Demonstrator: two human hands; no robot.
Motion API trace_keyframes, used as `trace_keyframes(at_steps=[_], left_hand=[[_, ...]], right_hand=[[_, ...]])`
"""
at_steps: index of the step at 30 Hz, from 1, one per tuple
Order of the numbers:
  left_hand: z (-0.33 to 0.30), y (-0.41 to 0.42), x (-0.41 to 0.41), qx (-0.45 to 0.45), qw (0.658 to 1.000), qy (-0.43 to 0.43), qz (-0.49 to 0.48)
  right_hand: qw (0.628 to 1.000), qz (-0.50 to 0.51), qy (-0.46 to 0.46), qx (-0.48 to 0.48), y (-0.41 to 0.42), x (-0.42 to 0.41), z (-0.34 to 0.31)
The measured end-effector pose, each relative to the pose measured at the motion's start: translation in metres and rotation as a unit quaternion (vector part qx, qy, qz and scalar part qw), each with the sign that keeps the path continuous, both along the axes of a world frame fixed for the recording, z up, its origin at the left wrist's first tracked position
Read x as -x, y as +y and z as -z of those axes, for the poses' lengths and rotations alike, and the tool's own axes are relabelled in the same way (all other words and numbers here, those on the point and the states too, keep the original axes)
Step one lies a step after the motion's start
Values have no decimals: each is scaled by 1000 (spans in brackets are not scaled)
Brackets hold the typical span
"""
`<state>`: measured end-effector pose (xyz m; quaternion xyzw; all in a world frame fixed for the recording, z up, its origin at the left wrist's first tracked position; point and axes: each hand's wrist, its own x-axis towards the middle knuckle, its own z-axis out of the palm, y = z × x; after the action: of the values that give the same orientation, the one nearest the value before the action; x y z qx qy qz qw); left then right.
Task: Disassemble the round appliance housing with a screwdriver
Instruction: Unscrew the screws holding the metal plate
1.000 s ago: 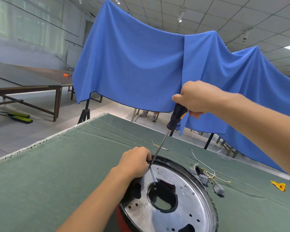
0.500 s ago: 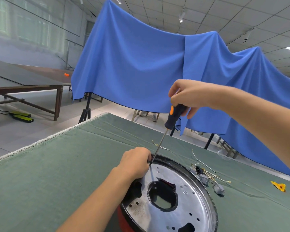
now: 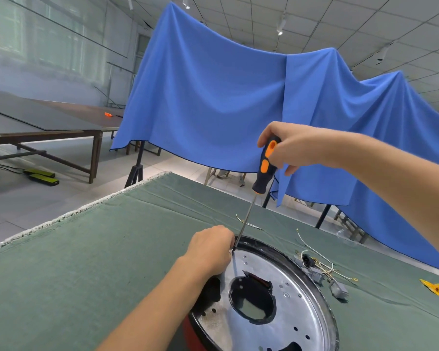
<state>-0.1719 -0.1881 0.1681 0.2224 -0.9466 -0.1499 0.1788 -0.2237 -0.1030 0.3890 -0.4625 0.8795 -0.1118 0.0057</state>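
Lying on the green tabletop (image 3: 91, 262) at the near edge of view, the round appliance housing (image 3: 271, 307) shows its perforated metal plate with a large centre hole. The screwdriver (image 3: 263, 171) stands tilted, its tip at the plate's far-left rim, presumably seated in a screw there. The left hand (image 3: 211, 245) curls at that rim beside the tip, apparently guiding the shaft and bracing the housing; what it pinches is hidden. The right hand (image 3: 293, 148) wraps the handle's top to turn it. Loose wires (image 3: 317, 262) and an orange scrap (image 3: 435, 288) lie beyond.
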Motion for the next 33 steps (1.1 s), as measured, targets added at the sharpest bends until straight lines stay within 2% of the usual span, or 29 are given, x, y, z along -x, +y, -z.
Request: trace_keyframes(at_steps=[4,9,15,18,22,27,30,33], left_hand=[[0,0,0,4,1000,1,-1],[1,0,-1,6,1000,3,0],[0,0,-1,4,1000,8,3],[0,-1,0,-1,1000,5,2],[0,-1,0,2,1000,-2,0],[1,-1,1,-2,1000,-3,-13],[1,-2,1,-9,1000,-3,-19],[1,-1,1,-12,1000,-1,-20]], right_hand=[[1000,-9,-4,8,2,0,4],[988,7,143,54,-1,5,12],[992,-32,63,104,-1,3,20],[990,-30,71,115,-1,2,20],[977,-16,171,128,-4,6,24],[987,-54,63,136,0,6,23],[988,-48,70,126,1,4,20],[985,-23,125,116,-1,3,20]])
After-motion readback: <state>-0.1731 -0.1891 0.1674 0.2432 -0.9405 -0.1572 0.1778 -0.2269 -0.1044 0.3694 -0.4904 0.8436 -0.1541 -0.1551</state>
